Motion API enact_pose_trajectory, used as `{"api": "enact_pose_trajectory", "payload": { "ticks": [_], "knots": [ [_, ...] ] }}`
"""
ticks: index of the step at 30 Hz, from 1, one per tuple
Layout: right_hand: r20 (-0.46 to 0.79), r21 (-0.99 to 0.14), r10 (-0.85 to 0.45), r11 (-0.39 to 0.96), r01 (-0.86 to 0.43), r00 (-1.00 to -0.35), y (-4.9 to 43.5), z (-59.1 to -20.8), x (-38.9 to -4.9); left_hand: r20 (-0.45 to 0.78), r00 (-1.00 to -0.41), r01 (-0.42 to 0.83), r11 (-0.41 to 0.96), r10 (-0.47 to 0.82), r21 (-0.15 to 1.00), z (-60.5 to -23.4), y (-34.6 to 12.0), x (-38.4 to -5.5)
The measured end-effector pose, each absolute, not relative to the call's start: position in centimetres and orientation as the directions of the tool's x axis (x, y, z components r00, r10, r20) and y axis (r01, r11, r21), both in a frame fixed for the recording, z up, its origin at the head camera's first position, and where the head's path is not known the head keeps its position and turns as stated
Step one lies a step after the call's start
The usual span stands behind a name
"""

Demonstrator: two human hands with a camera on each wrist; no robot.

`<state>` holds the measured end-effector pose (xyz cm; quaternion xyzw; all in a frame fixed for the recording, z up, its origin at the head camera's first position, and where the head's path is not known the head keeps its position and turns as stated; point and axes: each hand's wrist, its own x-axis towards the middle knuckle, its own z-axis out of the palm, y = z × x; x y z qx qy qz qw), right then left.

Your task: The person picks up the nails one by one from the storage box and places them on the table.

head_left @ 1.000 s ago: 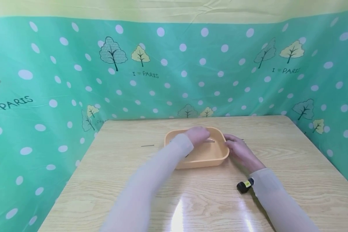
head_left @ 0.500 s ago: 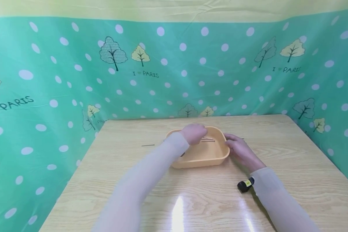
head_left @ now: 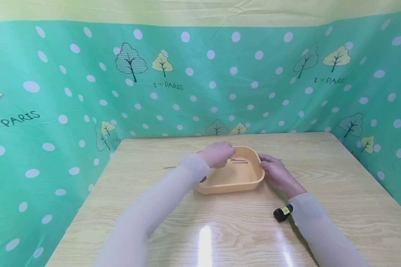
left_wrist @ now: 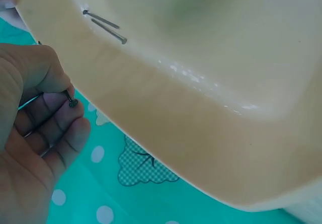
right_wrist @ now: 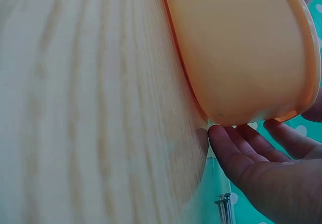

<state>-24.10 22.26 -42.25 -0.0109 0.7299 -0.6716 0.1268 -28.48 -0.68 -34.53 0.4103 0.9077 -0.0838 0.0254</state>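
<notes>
In the head view my left hand (head_left: 218, 154) is above the left rear part of a peach plastic tub (head_left: 235, 188). The left wrist view shows its thumb and finger pinching a nail (left_wrist: 72, 101), head showing, beside the tub's rim. Two nails (left_wrist: 107, 31) lie at the bottom of the tub by the wall. My right hand (head_left: 278, 173) grips the tub's right end. Its fingertips (right_wrist: 217, 132) touch the outer wall in the right wrist view, and the thumb lies at the rim.
A single nail (head_left: 169, 167) lies on the wooden table (head_left: 120, 207) left of the tub. Behind my right hand is a bunch of nails (right_wrist: 224, 206). A patterned green cloth (head_left: 200, 92) stands around the back and sides.
My left hand has moved a little to the left over the tub, uncovering more of the nails inside. My right hand stays at the tub's right end.
</notes>
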Motion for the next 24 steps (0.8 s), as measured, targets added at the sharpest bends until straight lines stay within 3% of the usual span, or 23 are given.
{"api": "enact_pose_trajectory", "payload": {
  "ticks": [24],
  "knots": [
    [-0.169, -0.984, -0.185, 0.094, 0.154, -0.968, 22.3, -42.2, -24.1, -0.042, -0.701, 0.713, 0.697, 0.712, -0.078, -34.6, -6.2, -26.7]
  ]
}}
